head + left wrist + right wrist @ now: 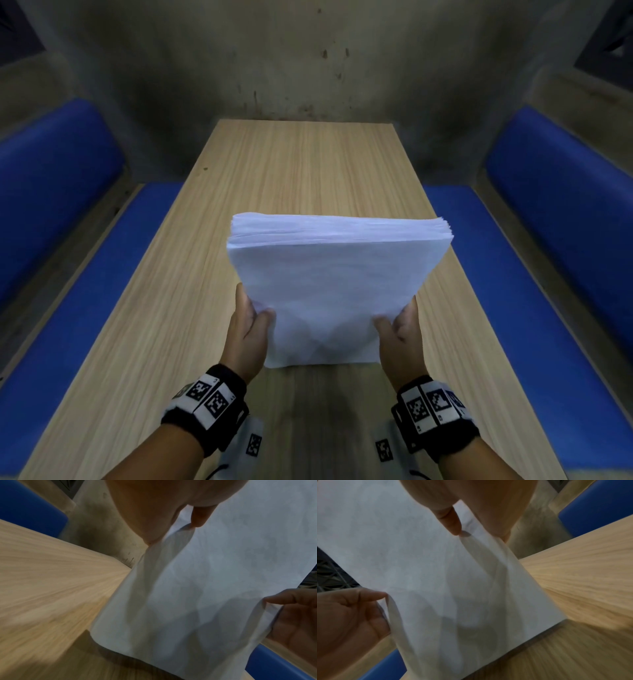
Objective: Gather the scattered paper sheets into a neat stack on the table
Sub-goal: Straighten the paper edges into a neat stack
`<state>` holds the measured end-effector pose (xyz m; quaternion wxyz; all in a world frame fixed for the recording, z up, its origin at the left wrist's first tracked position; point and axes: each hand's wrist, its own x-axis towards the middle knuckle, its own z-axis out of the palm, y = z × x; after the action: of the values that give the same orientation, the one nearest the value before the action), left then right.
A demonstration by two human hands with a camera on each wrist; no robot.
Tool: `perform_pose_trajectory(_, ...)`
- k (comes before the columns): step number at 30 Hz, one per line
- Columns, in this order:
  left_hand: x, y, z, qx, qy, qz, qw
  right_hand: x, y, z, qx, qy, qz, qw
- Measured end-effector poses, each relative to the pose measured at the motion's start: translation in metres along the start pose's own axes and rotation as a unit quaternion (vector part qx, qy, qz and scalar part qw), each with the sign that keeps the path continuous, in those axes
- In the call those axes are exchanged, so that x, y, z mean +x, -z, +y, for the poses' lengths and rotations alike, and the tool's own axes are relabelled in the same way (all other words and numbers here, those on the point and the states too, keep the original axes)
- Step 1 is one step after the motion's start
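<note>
A thick stack of white paper sheets [329,284] stands upright on its lower edge on the wooden table [164,342], near the table's middle. My left hand [251,322] grips the stack's left side, thumb on the near face and fingers behind. My right hand [399,327] grips the right side the same way. The upper edges of the sheets are slightly uneven. In the left wrist view the paper [205,588] fills the frame, with my left thumb [199,516] on it. The right wrist view shows the paper [419,568] under my right thumb [452,520].
Blue cushioned benches run along both sides of the table, left [85,274] and right [548,274]. A stained concrete wall [308,68] closes off the table's far end. Black wristbands with printed markers sit on both wrists.
</note>
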<state>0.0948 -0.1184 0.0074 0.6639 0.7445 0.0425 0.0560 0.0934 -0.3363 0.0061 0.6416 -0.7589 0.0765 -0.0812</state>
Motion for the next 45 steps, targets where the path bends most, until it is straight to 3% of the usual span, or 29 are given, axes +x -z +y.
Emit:
perform_pose_trajectory(5, -0.001, 0.002, -0.010, 0.030, 0.000, 0.005, 1.000, 0.002, -0.001, 0.012, -0.085, 0.010, -0.005, 0.996)
perform_pose_trajectory(11, 0.008, 0.000, 0.000, 0.085, 0.003, -0.038, 0.996, 0.016, 0.006, 0.018, -0.150, -0.011, -0.040, 0.988)
perform_pose_trajectory(14, 0.022, -0.004, -0.002, 0.094, 0.088, -0.090, 0.988, 0.028, 0.021, 0.013, -0.194, -0.101, -0.092, 0.972)
perform_pose_trajectory(20, 0.038, -0.040, -0.044, 0.123, 0.250, -0.154, 0.948, 0.045, 0.053, 0.017, -0.308, -0.187, -0.157, 0.920)
perform_pose_trajectory(23, 0.039, -0.063, -0.073, 0.152, 0.278, -0.174, 0.932, 0.051, 0.063, 0.033, -0.371, -0.204, -0.173, 0.889)
perform_pose_trajectory(26, 0.034, -0.084, -0.064, 0.261, 0.233, -0.147, 0.925, 0.057, 0.066, 0.050, -0.382, -0.217, -0.163, 0.883)
perform_pose_trajectory(30, 0.038, -0.096, -0.074, 0.324, 0.202, -0.116, 0.917, 0.061, 0.064, 0.063, -0.384, -0.238, -0.159, 0.878)
perform_pose_trajectory(35, 0.039, -0.099, -0.078, 0.341, 0.164, -0.103, 0.920, 0.062, 0.062, 0.075, -0.382, -0.230, -0.131, 0.886)
perform_pose_trajectory(39, 0.034, -0.096, -0.081, 0.330, 0.124, -0.115, 0.929, 0.061, 0.066, 0.085, -0.390, -0.179, -0.105, 0.897)
perform_pose_trajectory(41, 0.034, -0.094, -0.084, 0.387, 0.082, -0.136, 0.908, 0.058, 0.069, 0.089, -0.379, -0.150, -0.106, 0.907)
perform_pose_trajectory(42, 0.034, -0.092, -0.084, 0.441, 0.060, -0.141, 0.884, 0.057, 0.070, 0.092, -0.399, -0.128, -0.108, 0.901)
perform_pose_trajectory(45, 0.031, -0.090, -0.084, 0.567, -0.017, -0.174, 0.805, 0.056, 0.074, 0.094, -0.557, -0.050, -0.135, 0.818)
